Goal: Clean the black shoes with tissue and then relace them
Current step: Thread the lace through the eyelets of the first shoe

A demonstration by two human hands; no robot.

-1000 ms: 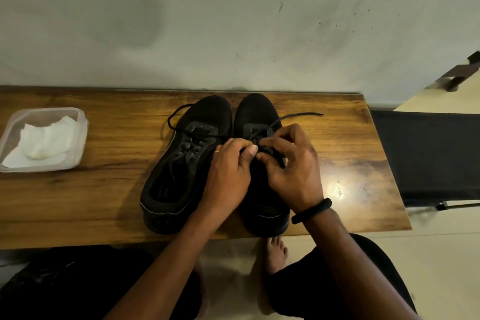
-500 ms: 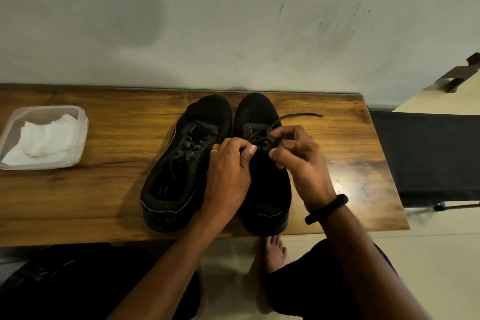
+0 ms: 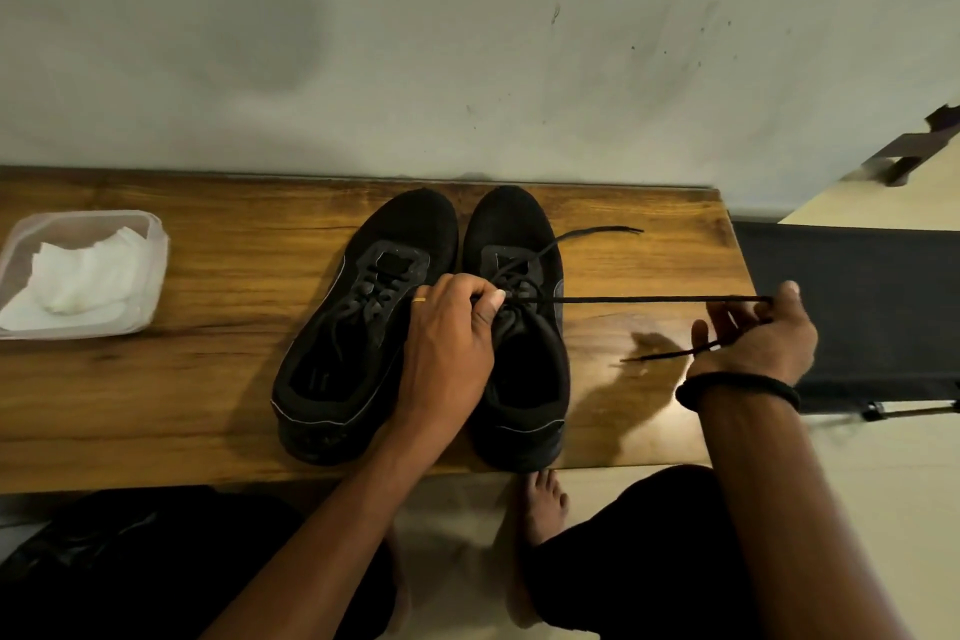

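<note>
Two black shoes (image 3: 415,234) stand side by side on a wooden bench (image 3: 208,379), toes to the wall. The left hand (image 3: 452,327) lies curled over the shoe being laced (image 3: 511,229), thumb and forefinger pinching the lace (image 3: 649,299) where it leaves the eyelets. The right hand (image 3: 758,343) pinches the same lace between thumb and fingers, and a loose tail trails back from under that palm.

Half a second ago both hands were bunched over the eyelets, fingertips almost touching. Now the right hand has swung well out past the bench end, and the lace runs straight and taut from the left fingertips to the right ones. This looks like slack drawn through an eyelet just threaded, so relacing this shoe is under way, not finished.

The lace's other end (image 3: 613,230) lies loose on the wood beyond the left fingertips. The other shoe (image 3: 374,307), just beside the left knuckles, looks laced. Tissue (image 3: 78,276) sits in a plastic tub (image 3: 156,276), well away from either hand.
</note>
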